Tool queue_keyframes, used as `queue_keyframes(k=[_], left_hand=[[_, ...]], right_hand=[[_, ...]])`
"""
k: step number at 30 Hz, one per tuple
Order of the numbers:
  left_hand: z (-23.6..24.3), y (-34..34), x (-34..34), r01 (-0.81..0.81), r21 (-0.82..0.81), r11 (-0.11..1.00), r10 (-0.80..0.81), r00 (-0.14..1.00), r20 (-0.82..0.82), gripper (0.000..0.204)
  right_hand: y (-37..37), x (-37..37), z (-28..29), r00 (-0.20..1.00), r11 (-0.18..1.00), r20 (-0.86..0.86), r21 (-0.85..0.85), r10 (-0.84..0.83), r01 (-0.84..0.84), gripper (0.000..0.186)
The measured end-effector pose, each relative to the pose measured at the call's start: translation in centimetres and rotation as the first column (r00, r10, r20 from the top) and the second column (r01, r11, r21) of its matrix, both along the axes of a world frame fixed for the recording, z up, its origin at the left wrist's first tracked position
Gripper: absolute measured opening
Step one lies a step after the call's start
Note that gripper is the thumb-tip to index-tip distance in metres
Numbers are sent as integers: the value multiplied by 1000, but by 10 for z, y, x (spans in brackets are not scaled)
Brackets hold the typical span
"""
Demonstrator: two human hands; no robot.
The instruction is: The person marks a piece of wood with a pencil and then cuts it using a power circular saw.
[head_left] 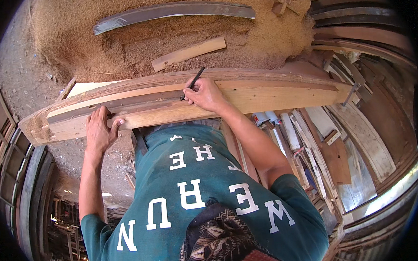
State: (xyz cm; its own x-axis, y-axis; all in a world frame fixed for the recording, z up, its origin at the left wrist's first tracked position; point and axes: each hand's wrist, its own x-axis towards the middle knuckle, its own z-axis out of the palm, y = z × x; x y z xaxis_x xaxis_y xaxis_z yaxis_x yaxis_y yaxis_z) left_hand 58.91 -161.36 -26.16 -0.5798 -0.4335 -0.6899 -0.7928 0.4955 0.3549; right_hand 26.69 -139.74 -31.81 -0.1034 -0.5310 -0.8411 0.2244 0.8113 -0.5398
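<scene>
A long, pale wooden board (263,94) with a darker strip along part of it lies on a rough timber beam (151,81) across my front. My left hand (101,127) rests on the board's left part, fingers slightly bent and thumb spread out. My right hand (202,93), right of the middle, is closed on a slim black marking tool (198,73), held tilted with its lower end at the board. A metal clamp or bar (350,93) stands at the board's right end.
Beyond the beam, a sawdust pile (74,29) holds a curved grey strip (171,13) and a short plank (189,53). Stacked offcuts (312,149) and long planks (361,138) lie at right; more timber (4,139) is at the far left, beside dusty ground (68,164).
</scene>
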Motion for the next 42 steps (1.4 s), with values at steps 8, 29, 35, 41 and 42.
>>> queue_keyframes(k=[8,29,35,41,42], left_hand=[[0,0,-1,-12,4,1000,12,1000,24,62],[-2,0,2,-19,-6,1000,19,1000,2,59],[1,-1,-1,-32,6,999,32,999,10,57],[-2,-1,1,-23,-5,1000,23,1000,-8,57],[-2,-2,0,-26,1,1000,26,1000,-8,57]], right_hand=[[-2,-3,-2,991,991,-12,-14,131,-131,21],[-5,-4,6,996,997,61,38,60,-62,24],[-2,-2,4,996,997,44,17,72,-73,24],[2,-1,0,997,998,27,7,68,-69,23],[0,0,3,999,999,37,10,32,-33,22]])
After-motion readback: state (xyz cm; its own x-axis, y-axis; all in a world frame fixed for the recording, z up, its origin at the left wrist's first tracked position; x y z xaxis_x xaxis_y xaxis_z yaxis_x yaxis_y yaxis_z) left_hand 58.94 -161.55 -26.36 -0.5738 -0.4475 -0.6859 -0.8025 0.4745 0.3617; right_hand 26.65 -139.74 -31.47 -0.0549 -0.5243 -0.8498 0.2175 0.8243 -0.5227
